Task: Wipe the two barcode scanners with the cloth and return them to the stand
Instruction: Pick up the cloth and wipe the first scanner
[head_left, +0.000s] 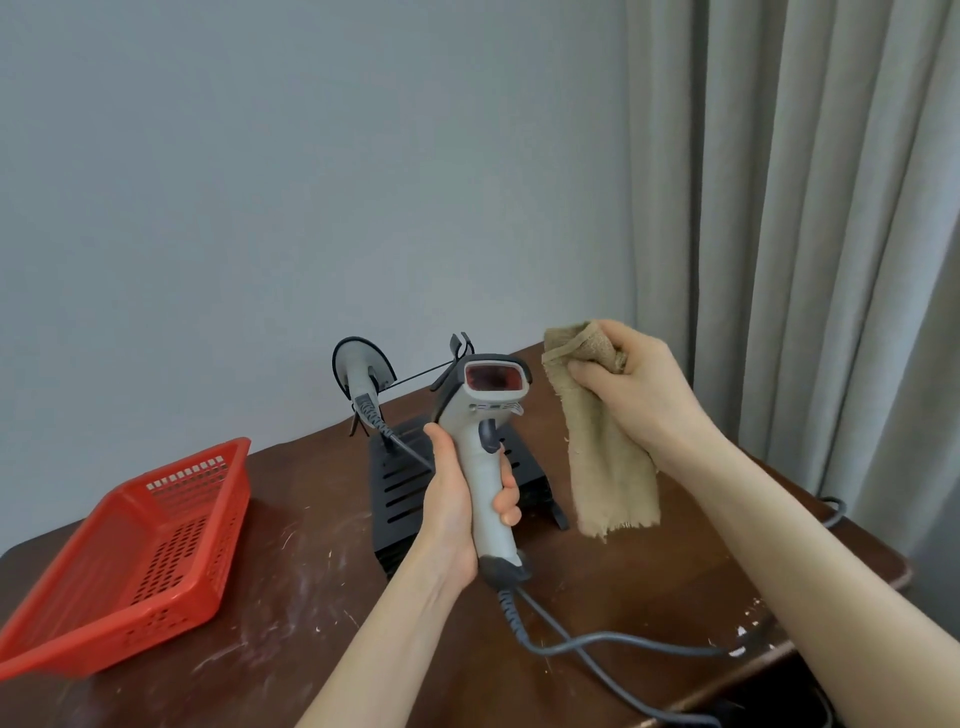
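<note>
Scratched brown table (311, 597): left hand (449, 499) curls its fingers round the upright scanner (485, 457); at its three o'clock, right hand (639, 384) clutches the hanging tan cloth (602, 457).

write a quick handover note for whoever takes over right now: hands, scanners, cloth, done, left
Left hand grips the handle of the held scanner, upright above the table.
Right hand grips the cloth, which hangs beside that scanner, not touching it.
The second scanner hangs on the stand, left side.
Done: one scanner off the stand, cloth in hand; whether either is wiped cannot be told.
Left: wipe as needed, return the held scanner to the stand.
</note>
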